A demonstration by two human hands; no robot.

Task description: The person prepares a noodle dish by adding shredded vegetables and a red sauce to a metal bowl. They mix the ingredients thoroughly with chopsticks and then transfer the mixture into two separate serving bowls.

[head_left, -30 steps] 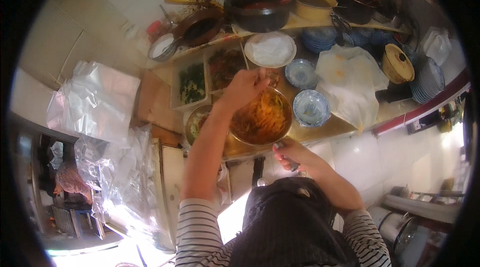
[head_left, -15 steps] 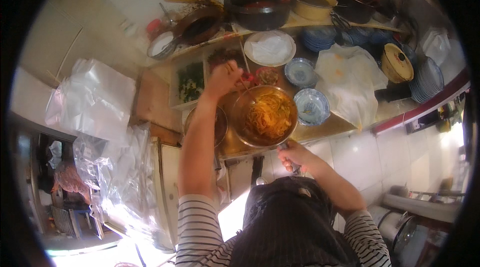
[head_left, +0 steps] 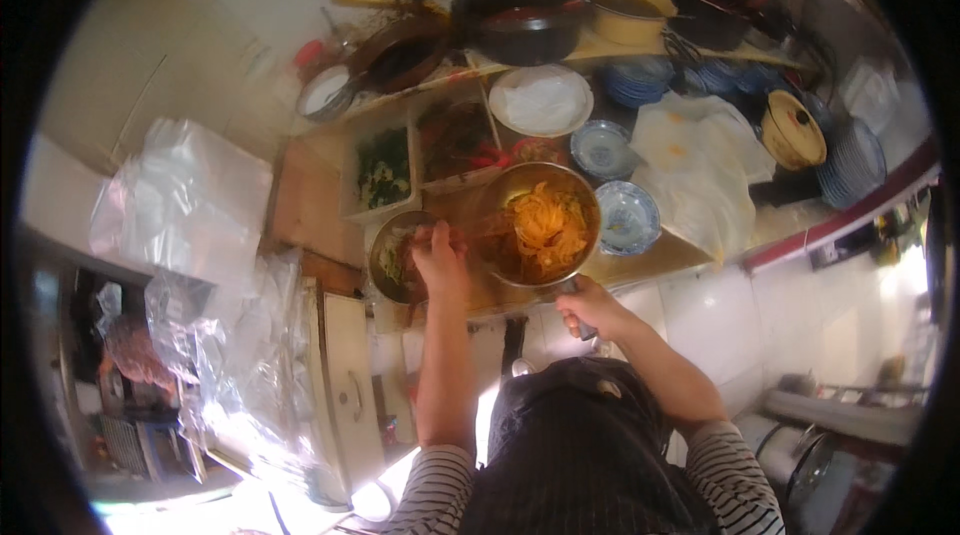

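Note:
Orange-sauced noodles (head_left: 548, 225) lie heaped in a round metal pan (head_left: 497, 260). My right hand (head_left: 590, 310) is closed around the pan's grey handle, at its near side. To the left of the pan, my left hand (head_left: 440, 257) is closed on thin chopsticks (head_left: 482, 226), which are smeared by motion and point toward the noodles. Partly behind that hand is a metal bowl (head_left: 384, 257) with some green bits in it. Two blue-and-white bowls (head_left: 624, 218) stand right of the pan.
Containers of chopped greens (head_left: 382, 170) and dark red food (head_left: 455, 140) sit behind. A white plate (head_left: 540, 100), a plastic-covered pile (head_left: 690, 165) and a yellow lidded pot (head_left: 793, 130) are beyond. Large pots (head_left: 520, 20) line the back shelf. Plastic bags (head_left: 205, 195) hang left.
My left hand has come down toward me from above the food containers to beside the pan. The noodles have shifted in the pan, which has tilted slightly. My right hand keeps its hold.

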